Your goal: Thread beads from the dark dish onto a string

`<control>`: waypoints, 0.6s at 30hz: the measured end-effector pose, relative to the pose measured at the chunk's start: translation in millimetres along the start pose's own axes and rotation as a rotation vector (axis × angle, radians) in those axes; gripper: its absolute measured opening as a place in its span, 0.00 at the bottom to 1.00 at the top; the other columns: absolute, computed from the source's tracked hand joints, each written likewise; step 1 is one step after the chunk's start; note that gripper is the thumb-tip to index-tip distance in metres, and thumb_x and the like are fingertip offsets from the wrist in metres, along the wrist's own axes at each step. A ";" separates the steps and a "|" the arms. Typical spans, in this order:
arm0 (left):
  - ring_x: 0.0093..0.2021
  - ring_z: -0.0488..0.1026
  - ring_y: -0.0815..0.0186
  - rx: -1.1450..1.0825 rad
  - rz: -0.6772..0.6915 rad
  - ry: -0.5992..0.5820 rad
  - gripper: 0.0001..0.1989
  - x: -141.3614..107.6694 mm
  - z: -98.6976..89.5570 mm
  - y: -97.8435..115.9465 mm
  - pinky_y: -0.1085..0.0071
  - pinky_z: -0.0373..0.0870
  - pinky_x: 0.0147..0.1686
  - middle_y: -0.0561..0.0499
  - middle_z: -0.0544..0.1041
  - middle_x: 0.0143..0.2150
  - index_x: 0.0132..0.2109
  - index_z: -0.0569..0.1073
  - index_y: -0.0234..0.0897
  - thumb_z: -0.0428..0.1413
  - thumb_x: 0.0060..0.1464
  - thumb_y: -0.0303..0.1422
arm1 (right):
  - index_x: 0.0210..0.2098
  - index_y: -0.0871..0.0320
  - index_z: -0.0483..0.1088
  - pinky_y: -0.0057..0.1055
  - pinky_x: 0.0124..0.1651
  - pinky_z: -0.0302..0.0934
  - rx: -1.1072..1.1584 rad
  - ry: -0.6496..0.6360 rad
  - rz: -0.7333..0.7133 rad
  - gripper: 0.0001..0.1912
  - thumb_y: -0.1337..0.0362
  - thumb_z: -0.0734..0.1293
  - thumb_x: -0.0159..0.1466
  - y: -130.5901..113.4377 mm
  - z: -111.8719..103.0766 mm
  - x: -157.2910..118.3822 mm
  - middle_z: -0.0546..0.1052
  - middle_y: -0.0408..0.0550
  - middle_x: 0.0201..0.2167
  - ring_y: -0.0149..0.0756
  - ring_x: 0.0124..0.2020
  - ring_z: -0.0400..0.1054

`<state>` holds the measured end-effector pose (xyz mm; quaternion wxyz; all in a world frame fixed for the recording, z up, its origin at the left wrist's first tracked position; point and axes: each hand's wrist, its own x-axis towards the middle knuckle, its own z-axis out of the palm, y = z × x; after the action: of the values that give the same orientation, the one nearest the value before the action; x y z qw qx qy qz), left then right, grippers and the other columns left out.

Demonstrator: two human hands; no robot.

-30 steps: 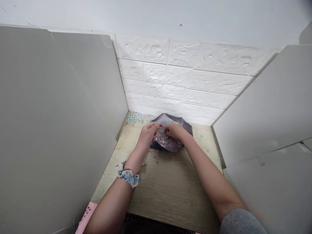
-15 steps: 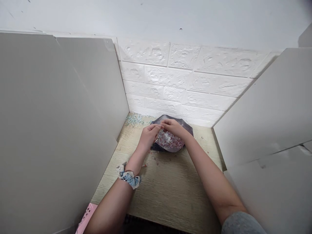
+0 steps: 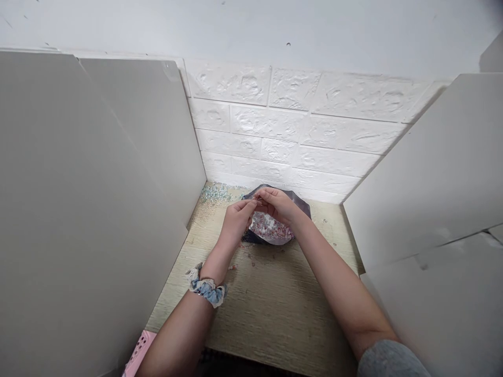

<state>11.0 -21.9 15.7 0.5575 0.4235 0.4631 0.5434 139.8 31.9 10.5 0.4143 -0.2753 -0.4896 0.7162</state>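
Both hands meet above the dark tray point(image 3: 301, 205) of tiny pink beads point(image 3: 271, 228) on the table point(image 3: 271, 298); left hand point(image 3: 236, 221) and right hand point(image 3: 278, 204) fingers pinched together on something too small to tell. Beads look light, slippery, best nipped at the fingertips.

One head-worn camera looks forward and steeply down from above the near edge of the table point(image 3: 271, 309), fairly close, facing the brick wall point(image 3: 298, 125) behind it.

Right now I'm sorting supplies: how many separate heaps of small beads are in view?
2: a pink-white heap on the dark tray under both hands, and a pale blue-green heap in the table's far-left corner. Strays lie scattered.
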 end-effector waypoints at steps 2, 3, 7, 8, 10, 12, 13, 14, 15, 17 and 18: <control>0.13 0.47 0.79 0.004 0.008 0.006 0.13 -0.7 0.0 1.3 0.78 0.42 0.15 0.61 0.55 0.14 0.32 0.75 0.31 0.55 0.43 0.38 | 0.27 0.60 0.69 0.28 0.38 0.64 0.035 -0.015 -0.005 0.17 0.54 0.74 0.47 1.4 0.2 -0.1 0.69 0.43 0.24 0.28 0.28 0.64; 0.13 0.47 0.79 0.006 0.012 0.009 0.13 -1.1 0.0 2.0 0.78 0.42 0.15 0.61 0.55 0.14 0.32 0.75 0.31 0.55 0.43 0.38 | 0.27 0.60 0.69 0.28 0.38 0.64 0.054 -0.031 -0.006 0.18 0.53 0.74 0.47 2.4 0.3 0.0 0.70 0.44 0.25 0.28 0.29 0.64; 0.14 0.47 0.79 0.025 0.030 0.025 0.12 -2.8 0.4 4.3 0.78 0.43 0.15 0.61 0.54 0.14 0.30 0.74 0.32 0.55 0.43 0.38 | 0.27 0.60 0.69 0.28 0.39 0.63 0.110 -0.073 -0.015 0.15 0.55 0.73 0.50 6.9 0.6 0.5 0.69 0.44 0.26 0.28 0.30 0.64; 0.14 0.47 0.78 0.033 0.036 0.026 0.12 -3.2 0.5 4.6 0.78 0.43 0.16 0.61 0.54 0.14 0.29 0.74 0.32 0.55 0.43 0.38 | 0.27 0.60 0.68 0.28 0.39 0.63 0.110 -0.064 -0.018 0.14 0.56 0.72 0.51 7.8 0.8 0.5 0.69 0.44 0.26 0.28 0.30 0.64; 0.15 0.47 0.78 0.048 0.049 0.028 0.11 -3.9 0.7 5.1 0.77 0.43 0.16 0.61 0.54 0.13 0.28 0.74 0.32 0.55 0.42 0.38 | 0.27 0.60 0.68 0.28 0.39 0.63 0.100 -0.040 -0.016 0.12 0.58 0.70 0.53 9.1 1.0 0.7 0.67 0.43 0.26 0.27 0.30 0.62; 0.15 0.48 0.78 0.060 0.057 0.027 0.11 -4.3 0.7 5.5 0.77 0.44 0.17 0.60 0.54 0.13 0.28 0.74 0.32 0.55 0.42 0.37 | 0.27 0.60 0.68 0.27 0.39 0.62 0.092 -0.023 -0.006 0.11 0.58 0.70 0.54 10.0 1.1 0.9 0.67 0.43 0.25 0.27 0.29 0.62; 0.16 0.48 0.78 0.063 0.060 0.028 0.11 -4.4 0.6 5.7 0.77 0.44 0.17 0.60 0.54 0.13 0.28 0.74 0.32 0.55 0.42 0.37 | 0.27 0.60 0.68 0.27 0.39 0.62 0.094 -0.022 -0.002 0.11 0.58 0.70 0.54 10.4 1.2 1.1 0.66 0.43 0.25 0.27 0.29 0.62; 0.16 0.48 0.77 0.065 0.062 0.028 0.11 -4.4 0.5 5.9 0.77 0.44 0.17 0.60 0.54 0.13 0.28 0.74 0.32 0.55 0.42 0.37 | 0.27 0.60 0.68 0.27 0.39 0.62 0.101 -0.024 -0.001 0.11 0.58 0.70 0.53 10.9 1.3 1.2 0.66 0.43 0.25 0.28 0.29 0.61; 0.16 0.48 0.77 0.066 0.063 0.029 0.11 -4.3 0.3 6.0 0.77 0.44 0.17 0.60 0.54 0.13 0.28 0.74 0.33 0.55 0.42 0.37 | 0.27 0.59 0.68 0.27 0.39 0.62 0.108 -0.027 -0.003 0.11 0.58 0.71 0.53 11.3 1.4 1.4 0.66 0.43 0.25 0.28 0.29 0.61; 0.16 0.48 0.77 0.065 0.064 0.030 0.11 -3.9 0.0 6.2 0.77 0.44 0.17 0.60 0.54 0.13 0.28 0.74 0.33 0.55 0.42 0.38 | 0.27 0.59 0.68 0.27 0.39 0.62 0.115 -0.027 -0.010 0.11 0.58 0.71 0.52 12.3 2.1 1.6 0.66 0.43 0.25 0.28 0.30 0.62; 0.16 0.48 0.77 0.065 0.067 0.032 0.11 -3.6 -0.1 6.1 0.77 0.43 0.17 0.60 0.54 0.13 0.28 0.74 0.33 0.55 0.42 0.38 | 0.27 0.59 0.68 0.27 0.40 0.62 0.111 -0.023 -0.015 0.11 0.58 0.71 0.52 12.7 2.5 1.7 0.67 0.44 0.25 0.28 0.30 0.62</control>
<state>9.7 -25.3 21.9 0.5178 0.4479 0.4748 0.5531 132.9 29.9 -0.4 0.4288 -0.2400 -0.4561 0.7420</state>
